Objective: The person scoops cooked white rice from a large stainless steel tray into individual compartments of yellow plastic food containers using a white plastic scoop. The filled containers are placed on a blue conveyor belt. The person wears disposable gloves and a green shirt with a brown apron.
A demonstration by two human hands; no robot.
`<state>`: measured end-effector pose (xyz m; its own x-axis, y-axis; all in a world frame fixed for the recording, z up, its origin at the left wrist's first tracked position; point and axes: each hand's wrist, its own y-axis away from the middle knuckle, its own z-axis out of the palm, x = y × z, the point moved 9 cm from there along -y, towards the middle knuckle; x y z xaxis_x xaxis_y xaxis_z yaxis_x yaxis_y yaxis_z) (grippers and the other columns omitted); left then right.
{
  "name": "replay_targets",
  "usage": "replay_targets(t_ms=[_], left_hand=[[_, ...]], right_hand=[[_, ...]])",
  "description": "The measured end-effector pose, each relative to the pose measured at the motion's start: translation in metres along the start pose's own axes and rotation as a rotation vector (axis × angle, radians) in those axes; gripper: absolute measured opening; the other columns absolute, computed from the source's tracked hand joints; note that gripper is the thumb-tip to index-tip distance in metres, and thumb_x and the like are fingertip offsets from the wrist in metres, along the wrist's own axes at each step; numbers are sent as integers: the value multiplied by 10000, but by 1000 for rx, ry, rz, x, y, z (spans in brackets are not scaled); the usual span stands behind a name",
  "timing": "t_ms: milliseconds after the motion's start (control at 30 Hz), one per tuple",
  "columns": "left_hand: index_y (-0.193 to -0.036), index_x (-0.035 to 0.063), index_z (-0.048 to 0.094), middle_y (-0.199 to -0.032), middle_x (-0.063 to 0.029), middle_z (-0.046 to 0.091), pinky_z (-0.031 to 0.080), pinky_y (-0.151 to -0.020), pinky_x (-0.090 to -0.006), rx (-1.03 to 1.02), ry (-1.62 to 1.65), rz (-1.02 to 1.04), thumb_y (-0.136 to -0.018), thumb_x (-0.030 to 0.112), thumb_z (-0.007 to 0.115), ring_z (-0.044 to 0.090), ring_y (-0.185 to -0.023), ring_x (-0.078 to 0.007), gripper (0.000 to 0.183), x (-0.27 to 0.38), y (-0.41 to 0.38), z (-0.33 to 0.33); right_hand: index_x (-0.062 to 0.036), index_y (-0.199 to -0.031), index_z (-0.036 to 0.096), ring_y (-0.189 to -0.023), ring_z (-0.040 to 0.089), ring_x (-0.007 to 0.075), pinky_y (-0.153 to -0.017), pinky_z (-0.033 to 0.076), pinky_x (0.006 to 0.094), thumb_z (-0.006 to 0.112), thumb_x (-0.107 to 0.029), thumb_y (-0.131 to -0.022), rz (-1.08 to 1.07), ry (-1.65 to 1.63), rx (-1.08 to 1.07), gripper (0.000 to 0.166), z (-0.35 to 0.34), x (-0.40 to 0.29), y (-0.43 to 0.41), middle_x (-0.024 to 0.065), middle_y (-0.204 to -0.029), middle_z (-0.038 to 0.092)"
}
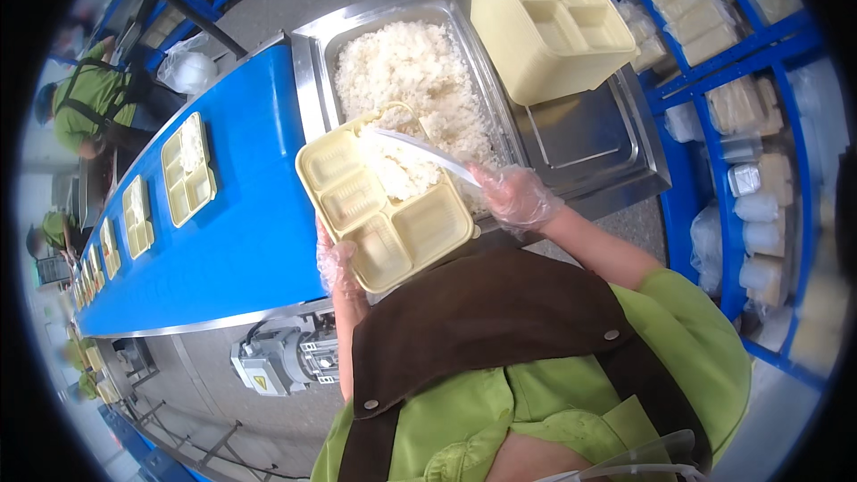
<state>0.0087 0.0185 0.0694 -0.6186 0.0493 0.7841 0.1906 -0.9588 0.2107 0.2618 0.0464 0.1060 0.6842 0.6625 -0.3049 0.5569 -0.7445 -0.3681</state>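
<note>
My left hand, in a clear plastic glove, grips the left edge of a pale yellow compartment tray, tilted over the near end of a steel pan of cooked rice. One tray compartment holds a heap of rice. My right hand, gloved likewise, is closed around a white flat plastic utensil, its far end over the rice in the tray. A tall stack of like trays stands beyond the pan on the right.
A blue conveyor belt runs off to the left, carrying several trays with food, the nearest one holding rice. Co-workers in green shirts stand along its far side. Blue shelving with bagged containers is at right; a motor sits below the belt.
</note>
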Motion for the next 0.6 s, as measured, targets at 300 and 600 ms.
replay_targets(t_ms=[300,600], left_hand=[[-1354,49,368,-1234,-145,521,510,-901,-400,-3,-2,-17,-517,-42,427,557,-1087,-315,843,-3,-3,4],[-1358,44,362,-1237,-139,521,500,-916,-400,-19,-15,18,-524,-4,477,550,-1098,-306,843,7,2,-1]], right_hand=[[-28,-1216,521,-526,552,299,-472,449,385,569,-160,-834,136,-282,-16,407,0,-15,-11,141,-629,540],[-64,-1254,495,-510,552,283,-461,452,381,545,-67,-789,34,-193,139,467,-43,1,-42,135,-612,537]])
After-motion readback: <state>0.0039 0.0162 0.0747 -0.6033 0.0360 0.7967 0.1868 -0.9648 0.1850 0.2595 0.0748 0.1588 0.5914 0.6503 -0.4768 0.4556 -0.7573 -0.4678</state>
